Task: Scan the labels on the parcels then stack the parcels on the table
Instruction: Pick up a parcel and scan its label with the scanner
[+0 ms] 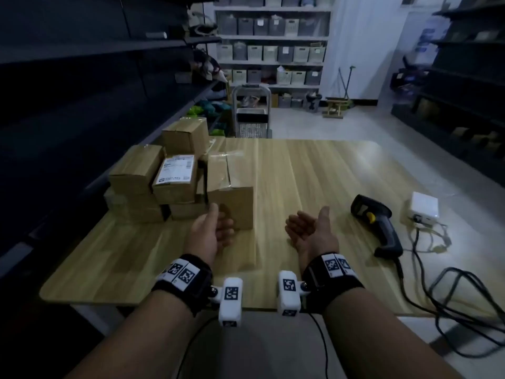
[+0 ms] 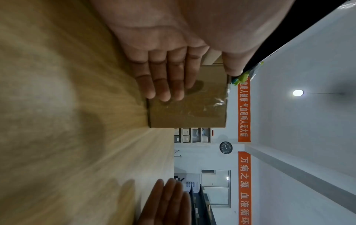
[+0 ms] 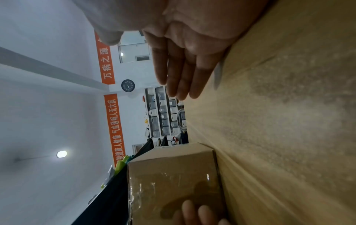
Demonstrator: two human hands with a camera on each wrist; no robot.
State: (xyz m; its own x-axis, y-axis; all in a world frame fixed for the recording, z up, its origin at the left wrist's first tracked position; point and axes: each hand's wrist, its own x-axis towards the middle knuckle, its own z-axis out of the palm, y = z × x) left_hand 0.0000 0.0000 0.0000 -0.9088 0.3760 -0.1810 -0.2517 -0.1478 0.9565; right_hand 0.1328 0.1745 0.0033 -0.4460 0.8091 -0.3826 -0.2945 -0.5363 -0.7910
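On the left part of the wooden worktop (image 1: pixel 300 173) stands a cluster of brown cardboard parcels (image 1: pixel 164 181), stacked in two layers; one on top carries a white printed label (image 1: pixel 176 169) facing up. The nearest parcel (image 1: pixel 232 192), long and sealed with clear tape, stands at the right of the cluster. The left hand (image 1: pixel 211 231) is just in front of its near end, the grip released, fingers straight; the left wrist view shows those fingers (image 2: pixel 163 82) over the taped end face, though contact cannot be told. The right hand (image 1: pixel 308 228) hovers palm up and relaxed, grasping nothing, well apart from the parcels. Only the head view shows the black barcode scanner (image 1: pixel 378 222) lying to the right beside a white adapter box (image 1: pixel 425 205) with cables. The wrist views alone show a wall clock (image 3: pixel 127 85) and orange banners (image 3: pixel 113 121). Far shelves hold rows of storage bins (image 1: pixel 273 53); their contents are unclear.
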